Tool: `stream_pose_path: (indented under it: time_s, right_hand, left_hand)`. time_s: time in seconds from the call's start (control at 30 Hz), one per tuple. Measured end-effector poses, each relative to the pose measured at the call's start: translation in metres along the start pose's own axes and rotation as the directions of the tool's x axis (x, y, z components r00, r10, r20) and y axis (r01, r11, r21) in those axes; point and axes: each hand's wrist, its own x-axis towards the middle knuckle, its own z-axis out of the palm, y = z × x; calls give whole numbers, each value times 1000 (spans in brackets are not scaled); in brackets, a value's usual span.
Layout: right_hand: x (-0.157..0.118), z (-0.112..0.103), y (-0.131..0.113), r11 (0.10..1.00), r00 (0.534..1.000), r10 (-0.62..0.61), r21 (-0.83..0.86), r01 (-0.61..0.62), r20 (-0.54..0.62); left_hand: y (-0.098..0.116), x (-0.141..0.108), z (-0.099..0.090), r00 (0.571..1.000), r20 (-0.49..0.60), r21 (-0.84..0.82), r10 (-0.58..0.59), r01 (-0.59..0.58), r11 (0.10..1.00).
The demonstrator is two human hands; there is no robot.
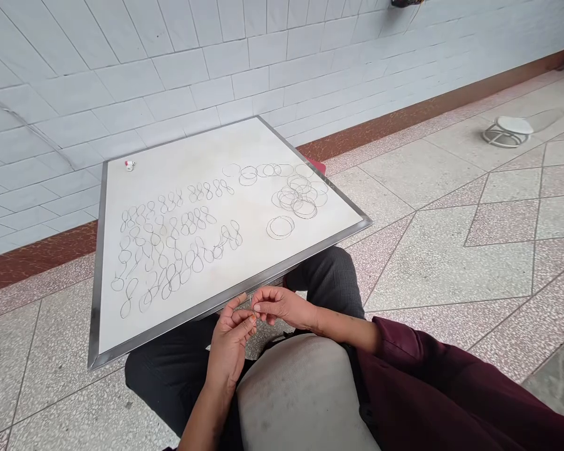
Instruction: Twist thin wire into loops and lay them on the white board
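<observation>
Both hands meet just off the near edge of a white table (207,144), above my lap. My left hand (232,335) pinches something thin, perhaps wire, between thumb and fingertips; a tan wrap covers one finger. Touching it from the right, my right hand (282,307) has its thumb and index finger closed on the same thin piece, too small to make out. On the tabletop lie rows of thin dark figure-eight loops (170,282) at the left and middle. Round thin rings (304,208) overlap in a pile at the right.
A small white and pink object (130,165) sits near the table's far left corner. Behind the table stands a white tiled wall (178,75). A low round stool (507,131) is on the floor at the far right. My knees are under the near edge.
</observation>
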Motion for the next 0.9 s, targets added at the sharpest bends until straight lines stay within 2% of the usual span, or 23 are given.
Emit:
stream_pose_path:
  time_s: [0.27,0.43,0.57,0.7,0.8,0.9]
  right_hand:
    - [4,0,5,992,997,-72,-110,67,-39]
    - [3,-1,5,999,999,-39,-11,39,10]
    - [1,-2,2,985,998,43,167,-51,47]
    - [0,-3,-5,938,977,169,284,-200,129]
    - [2,-7,-7,900,948,245,316,-301,204]
    - [2,-12,-8,894,924,290,273,-354,250]
  left_hand:
    - [1,-1,4,989,-57,181,138,-125,976]
    - [0,-2,4,983,-66,177,170,-156,972]
    - [-3,-2,4,979,-58,158,196,-185,970]
    - [-4,-1,3,979,-30,147,203,-197,969]
    - [-3,-2,2,983,14,161,183,-183,970]
    - [-3,-2,0,990,53,171,129,-136,976]
